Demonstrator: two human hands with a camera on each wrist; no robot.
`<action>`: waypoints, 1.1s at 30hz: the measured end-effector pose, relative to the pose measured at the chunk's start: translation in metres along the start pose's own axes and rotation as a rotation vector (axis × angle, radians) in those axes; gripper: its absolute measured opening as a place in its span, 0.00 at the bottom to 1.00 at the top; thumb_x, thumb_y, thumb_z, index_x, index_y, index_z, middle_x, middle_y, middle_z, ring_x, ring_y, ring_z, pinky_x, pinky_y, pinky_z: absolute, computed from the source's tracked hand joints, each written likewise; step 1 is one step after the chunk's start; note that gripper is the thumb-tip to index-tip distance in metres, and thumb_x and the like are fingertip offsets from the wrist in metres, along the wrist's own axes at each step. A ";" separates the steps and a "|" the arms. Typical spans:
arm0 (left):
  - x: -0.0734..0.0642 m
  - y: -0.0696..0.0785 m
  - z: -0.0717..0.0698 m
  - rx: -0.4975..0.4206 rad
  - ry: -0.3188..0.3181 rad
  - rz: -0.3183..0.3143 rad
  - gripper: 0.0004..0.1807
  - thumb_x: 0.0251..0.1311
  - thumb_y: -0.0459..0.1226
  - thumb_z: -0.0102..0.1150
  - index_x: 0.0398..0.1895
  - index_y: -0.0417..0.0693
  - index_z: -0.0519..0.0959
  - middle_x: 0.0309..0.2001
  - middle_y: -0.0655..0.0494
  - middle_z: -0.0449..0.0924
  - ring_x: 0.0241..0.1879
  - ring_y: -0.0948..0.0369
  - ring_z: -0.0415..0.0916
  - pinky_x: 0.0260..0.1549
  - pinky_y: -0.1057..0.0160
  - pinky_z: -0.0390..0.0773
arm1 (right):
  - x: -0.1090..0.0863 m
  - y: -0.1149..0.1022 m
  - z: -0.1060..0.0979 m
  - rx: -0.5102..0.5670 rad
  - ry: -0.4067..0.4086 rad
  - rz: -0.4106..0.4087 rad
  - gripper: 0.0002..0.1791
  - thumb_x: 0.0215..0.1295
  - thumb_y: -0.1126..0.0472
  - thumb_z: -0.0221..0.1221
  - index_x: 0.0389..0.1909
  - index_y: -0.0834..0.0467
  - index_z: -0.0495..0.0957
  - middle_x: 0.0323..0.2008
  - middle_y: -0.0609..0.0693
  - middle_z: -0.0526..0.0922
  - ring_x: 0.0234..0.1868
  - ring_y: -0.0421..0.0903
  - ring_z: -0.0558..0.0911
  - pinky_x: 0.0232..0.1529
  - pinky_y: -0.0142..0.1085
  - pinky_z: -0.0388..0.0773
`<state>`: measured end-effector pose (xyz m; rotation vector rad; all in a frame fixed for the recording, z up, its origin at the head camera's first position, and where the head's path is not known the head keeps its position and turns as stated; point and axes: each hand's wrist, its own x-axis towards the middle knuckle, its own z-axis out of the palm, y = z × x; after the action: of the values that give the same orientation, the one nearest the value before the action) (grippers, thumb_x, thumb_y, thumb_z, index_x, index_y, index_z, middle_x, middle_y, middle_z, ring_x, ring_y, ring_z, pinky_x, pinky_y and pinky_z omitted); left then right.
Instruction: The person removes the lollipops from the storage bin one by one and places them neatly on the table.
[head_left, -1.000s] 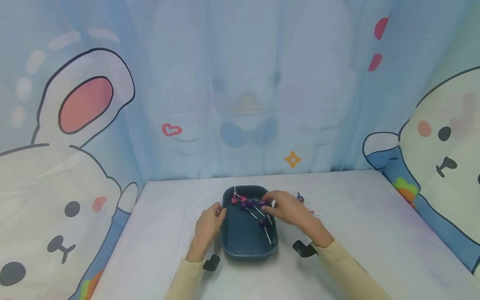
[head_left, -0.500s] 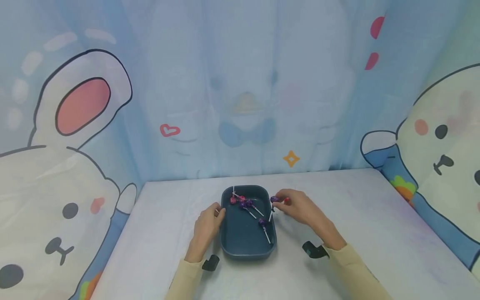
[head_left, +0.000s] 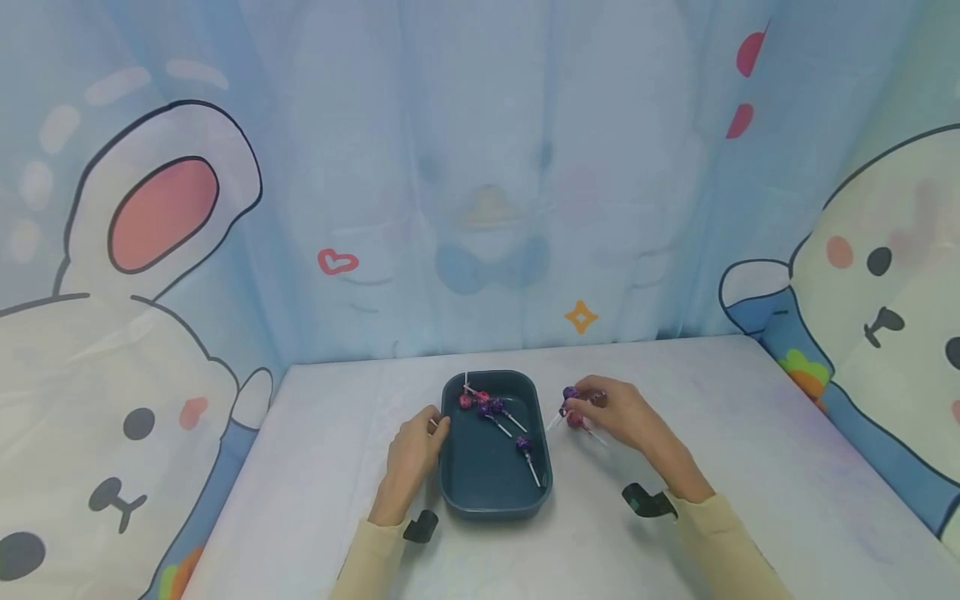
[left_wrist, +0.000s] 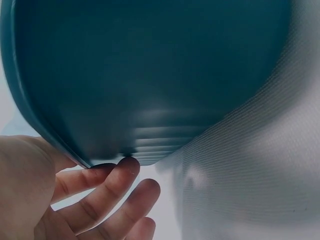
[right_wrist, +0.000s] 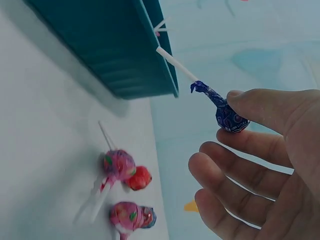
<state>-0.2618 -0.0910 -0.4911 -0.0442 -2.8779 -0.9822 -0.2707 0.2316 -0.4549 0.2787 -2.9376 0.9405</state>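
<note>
Right grip (head_left: 621,414) pinches its lollipop (right_wrist: 230,118) farther from the tray (head_left: 480,475).

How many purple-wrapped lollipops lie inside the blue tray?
3: the left lollipop and middle lollipop, close together in the far half, and the right lollipop, nearer the right wall of the tray. None seems hidden.

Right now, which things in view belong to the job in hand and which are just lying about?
Likely part of the job:
left hand, holding the blue bin
right hand, pinching a purple lollipop
lollipops inside the bin
pink and red lollipops beside the bin

Just surroundings:
printed backdrop
white table
black wrist devices
</note>
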 end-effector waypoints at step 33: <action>-0.002 0.000 0.001 -0.018 0.022 0.019 0.11 0.63 0.48 0.49 0.33 0.52 0.74 0.24 0.59 0.77 0.18 0.64 0.69 0.17 0.65 0.66 | 0.004 0.103 -0.026 -0.069 -0.203 0.278 0.24 0.62 0.47 0.55 0.45 0.65 0.73 0.38 0.59 0.79 0.31 0.46 0.77 0.33 0.39 0.76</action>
<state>-0.2599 -0.0907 -0.4921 -0.0621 -2.8435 -0.9993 -0.2943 0.3279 -0.4923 -0.0432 -3.2489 0.8831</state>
